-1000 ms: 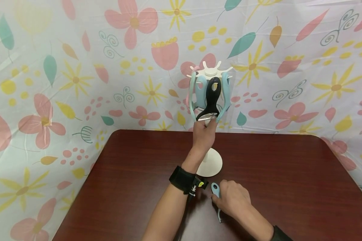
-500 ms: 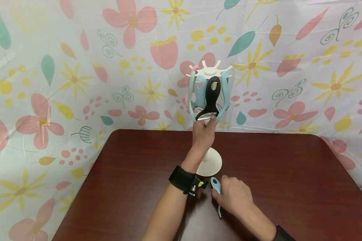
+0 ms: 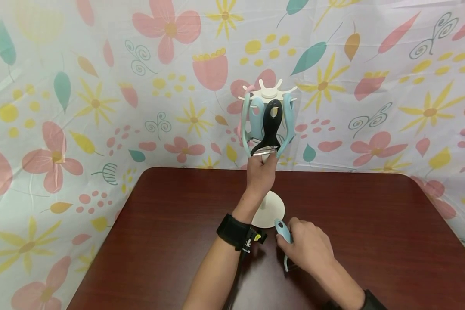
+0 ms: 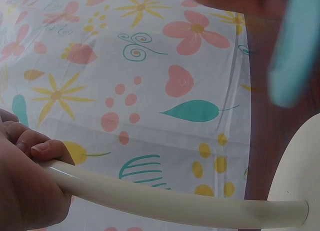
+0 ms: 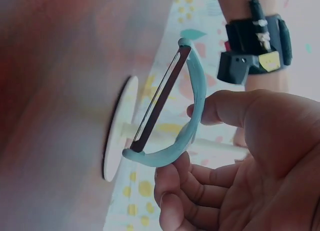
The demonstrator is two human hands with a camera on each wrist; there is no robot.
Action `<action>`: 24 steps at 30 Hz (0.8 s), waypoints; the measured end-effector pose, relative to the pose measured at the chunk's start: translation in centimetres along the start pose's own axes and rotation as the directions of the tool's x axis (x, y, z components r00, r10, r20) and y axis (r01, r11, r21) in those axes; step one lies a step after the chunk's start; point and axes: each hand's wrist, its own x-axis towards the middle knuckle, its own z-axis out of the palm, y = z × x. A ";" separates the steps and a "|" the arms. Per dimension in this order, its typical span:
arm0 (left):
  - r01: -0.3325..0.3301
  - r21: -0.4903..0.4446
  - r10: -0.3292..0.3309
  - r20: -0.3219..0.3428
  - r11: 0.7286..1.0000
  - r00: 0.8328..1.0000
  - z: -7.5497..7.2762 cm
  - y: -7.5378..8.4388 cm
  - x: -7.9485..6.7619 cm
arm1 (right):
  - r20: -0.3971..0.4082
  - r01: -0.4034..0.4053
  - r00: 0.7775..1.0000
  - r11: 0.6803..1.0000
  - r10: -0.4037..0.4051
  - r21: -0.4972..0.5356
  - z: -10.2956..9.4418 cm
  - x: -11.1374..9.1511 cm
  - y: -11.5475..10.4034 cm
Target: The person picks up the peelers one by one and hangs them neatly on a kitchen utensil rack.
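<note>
My left hand (image 3: 260,174) grips the pole (image 4: 150,195) of a cream rotating utensil stand near its top. The stand's spoked top (image 3: 270,92) carries several hanging peelers, among them a black peeler (image 3: 272,125) in front and a light blue peeler (image 3: 289,118) at its right. Lower down, my right hand (image 3: 310,245) pinches another light blue peeler (image 5: 196,106) between thumb and fingers. Its blade (image 5: 161,101) shows plainly in the right wrist view, facing away from the palm. That peeler's handle end overlaps the edge of the stand's round base (image 3: 273,211) in the head view.
A dark red-brown table (image 3: 372,224) lies beneath both hands. Behind it hangs a flower-patterned cloth (image 3: 193,86). A black wrist strap with a camera (image 3: 234,232) sits on the left wrist, and a cable runs down from it.
My right hand has lifted the light blue peeler and moved it forward and slightly right, toward the stand's base. The left hand keeps its grip on the pole.
</note>
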 end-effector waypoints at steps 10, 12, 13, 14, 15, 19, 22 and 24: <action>0.055 0.007 -0.055 -0.022 0.998 0.998 0.2 -0.2 0.0 | -0.103 0.050 0.994 0.998 -0.046 0.035 -1.1 0.4 0.3; 0.059 0.008 -0.059 -0.026 0.998 0.998 0.3 -0.1 0.0 | -0.115 0.062 0.992 0.997 -0.057 0.039 -1.2 0.5 0.3; 0.058 0.009 -0.058 -0.028 0.998 0.998 0.3 0.0 0.0 | -0.119 0.067 0.991 0.997 -0.062 0.040 -1.2 0.6 0.3; 0.057 0.007 -0.057 -0.027 0.998 0.998 0.3 0.1 -0.1 | -0.121 0.072 0.990 0.997 -0.066 0.041 -1.3 0.6 0.3; 0.055 0.005 -0.055 -0.026 0.998 0.998 0.3 0.4 -0.1 | -0.125 0.078 0.990 0.996 -0.072 0.042 -1.3 0.7 0.4; 0.031 -0.004 -0.031 -0.014 0.999 0.999 0.1 2.2 -0.4 | -0.149 0.106 0.984 0.993 -0.099 0.044 -1.5 0.8 0.4; 0.020 -0.004 -0.020 -0.013 1.000 1.000 0.0 3.3 -0.7 | -0.177 0.126 0.977 0.991 -0.115 0.049 -1.7 0.8 0.5; 0.020 0.003 -0.020 -0.014 1.000 1.000 0.0 3.4 -0.7 | -0.192 0.136 0.974 0.989 -0.123 0.053 -1.9 0.9 0.6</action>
